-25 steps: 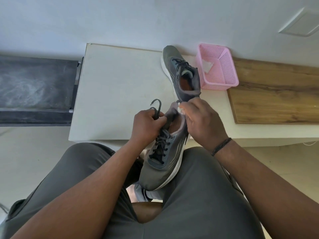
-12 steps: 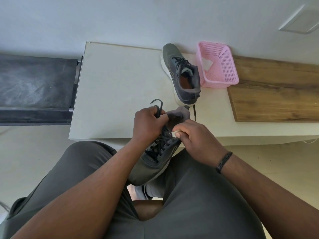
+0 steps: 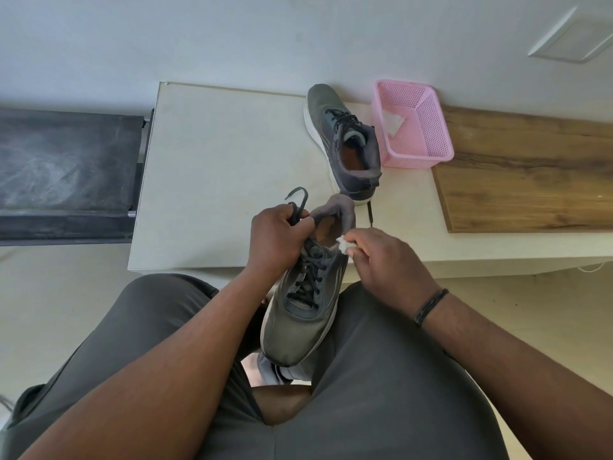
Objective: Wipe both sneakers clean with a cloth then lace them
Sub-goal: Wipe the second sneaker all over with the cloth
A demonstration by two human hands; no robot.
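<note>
I see the left hand [image 3: 277,239] with its grip closed round the tongue side of a grey sneaker [image 3: 306,293], with a dark lace end [image 3: 297,202] looping up out of the fist. The shoe is held above the lap, toe pointing down toward the knees, heel near the edge of the white worktop [image 3: 215,167]. My right hand [image 3: 386,265] has its grip pinched on a small white cloth [image 3: 345,245], which touches the shoe's collar on its right side. A dark band circles the right wrist. The second sneaker [image 3: 341,141] rests on the worktop, laced, just beside a pink basket [image 3: 428,127] holding a white scrap. A wooden board [image 3: 530,174] lies to the right.
</note>
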